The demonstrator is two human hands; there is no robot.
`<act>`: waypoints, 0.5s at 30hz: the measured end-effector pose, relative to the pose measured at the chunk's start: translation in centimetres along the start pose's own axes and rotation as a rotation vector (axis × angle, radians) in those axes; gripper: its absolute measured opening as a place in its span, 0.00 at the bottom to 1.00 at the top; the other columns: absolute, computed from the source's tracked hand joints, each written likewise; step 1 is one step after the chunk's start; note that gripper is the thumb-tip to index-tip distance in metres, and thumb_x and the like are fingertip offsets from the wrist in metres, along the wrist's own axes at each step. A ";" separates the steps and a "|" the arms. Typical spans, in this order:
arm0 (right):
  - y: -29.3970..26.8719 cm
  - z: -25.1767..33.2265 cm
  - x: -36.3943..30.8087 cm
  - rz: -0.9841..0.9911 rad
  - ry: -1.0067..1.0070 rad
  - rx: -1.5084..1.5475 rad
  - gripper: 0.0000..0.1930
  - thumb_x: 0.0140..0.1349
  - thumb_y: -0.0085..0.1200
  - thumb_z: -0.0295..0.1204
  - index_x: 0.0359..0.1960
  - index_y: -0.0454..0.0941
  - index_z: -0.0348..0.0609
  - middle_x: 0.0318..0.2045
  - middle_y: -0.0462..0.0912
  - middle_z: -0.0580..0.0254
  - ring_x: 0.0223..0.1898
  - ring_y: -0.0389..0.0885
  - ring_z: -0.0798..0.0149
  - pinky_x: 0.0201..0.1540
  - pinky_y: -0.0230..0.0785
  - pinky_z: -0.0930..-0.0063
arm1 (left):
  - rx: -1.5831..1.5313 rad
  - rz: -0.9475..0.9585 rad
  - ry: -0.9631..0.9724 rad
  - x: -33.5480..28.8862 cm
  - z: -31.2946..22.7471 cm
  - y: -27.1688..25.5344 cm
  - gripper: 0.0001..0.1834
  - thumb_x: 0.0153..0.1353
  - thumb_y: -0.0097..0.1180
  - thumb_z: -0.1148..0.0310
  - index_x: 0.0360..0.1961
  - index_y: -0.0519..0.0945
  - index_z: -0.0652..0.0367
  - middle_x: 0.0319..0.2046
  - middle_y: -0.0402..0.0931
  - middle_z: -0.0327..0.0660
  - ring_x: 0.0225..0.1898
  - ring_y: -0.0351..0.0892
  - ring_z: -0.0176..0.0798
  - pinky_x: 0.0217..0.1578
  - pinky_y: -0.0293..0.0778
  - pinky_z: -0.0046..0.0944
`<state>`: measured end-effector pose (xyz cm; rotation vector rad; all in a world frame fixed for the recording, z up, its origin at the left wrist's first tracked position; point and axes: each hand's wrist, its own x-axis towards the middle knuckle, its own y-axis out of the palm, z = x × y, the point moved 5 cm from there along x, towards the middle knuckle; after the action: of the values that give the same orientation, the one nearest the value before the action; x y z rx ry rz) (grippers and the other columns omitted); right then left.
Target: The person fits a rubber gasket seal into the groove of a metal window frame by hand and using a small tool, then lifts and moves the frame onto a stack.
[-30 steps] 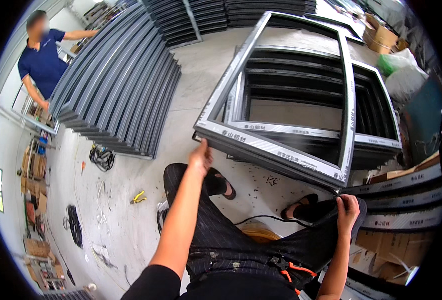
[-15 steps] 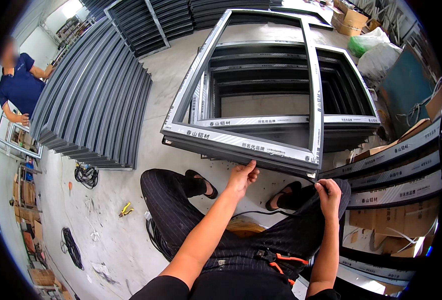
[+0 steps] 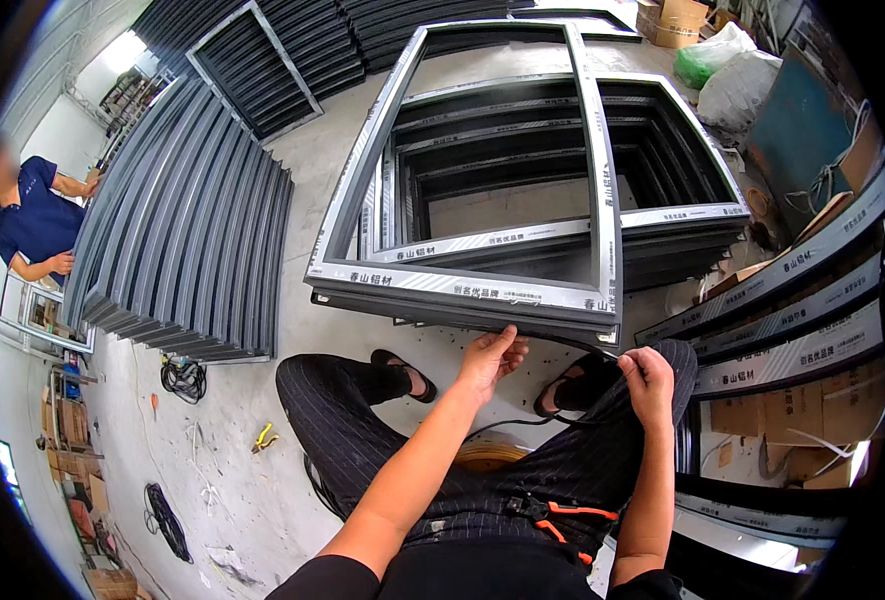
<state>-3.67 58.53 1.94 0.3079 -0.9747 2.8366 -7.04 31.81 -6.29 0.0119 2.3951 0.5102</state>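
In front of me a dark window frame (image 3: 463, 292) with white protective film lies tilted on a stack of similar frames. My left hand (image 3: 493, 363) is at its near edge, thumb and fingers pinched on a thin black rubber strip (image 3: 568, 344). The strip runs right along that edge to my right hand (image 3: 650, 384), closed on it just off the frame's near right corner. More of the strip hangs from there across my lap. Pliers with orange handles (image 3: 585, 511) lie on my lap.
Dark frames stand in a long row (image 3: 178, 220) at the left, with a co-worker (image 3: 33, 215) in navy behind them. Yellow pliers (image 3: 264, 438) and a black cable coil (image 3: 167, 520) lie on the floor. Film-covered profiles (image 3: 783, 345) and cardboard (image 3: 813, 415) are close on my right.
My view has turned slightly, shifting the frame left in it. My right hand has drawn a little away from the frame corner, and the strip between my hands now shows more.
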 end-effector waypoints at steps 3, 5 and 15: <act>0.0 -0.2 0.0 0.016 0.006 0.026 0.06 0.58 0.58 0.28 0.29 0.78 0.37 0.25 0.77 0.56 0.29 0.77 0.54 0.32 0.68 0.67 | -0.034 0.031 -0.034 -0.4 -0.1 1.3 0.19 0.59 0.63 0.55 0.36 0.80 0.63 0.29 0.80 0.38 0.30 0.78 0.30 0.34 0.76 0.29; 0.3 0.6 0.1 -0.029 -0.030 -0.101 0.07 0.58 0.58 0.29 0.29 0.78 0.38 0.25 0.77 0.56 0.30 0.78 0.53 0.33 0.68 0.65 | -0.070 0.059 0.018 0.9 1.0 1.2 0.18 0.59 0.64 0.56 0.35 0.79 0.62 0.30 0.80 0.38 0.30 0.78 0.31 0.35 0.76 0.30; 0.7 0.8 0.5 -0.121 -0.089 -0.295 0.06 0.58 0.58 0.31 0.29 0.78 0.41 0.25 0.76 0.55 0.30 0.77 0.51 0.33 0.70 0.61 | -0.127 0.041 -0.072 0.7 3.0 6.5 0.16 0.58 0.64 0.57 0.33 0.77 0.59 0.29 0.80 0.41 0.29 0.78 0.34 0.35 0.76 0.32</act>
<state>-4.20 57.56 2.25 0.4458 -1.3229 2.5441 -6.54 38.96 -6.42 0.0232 2.2922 0.6697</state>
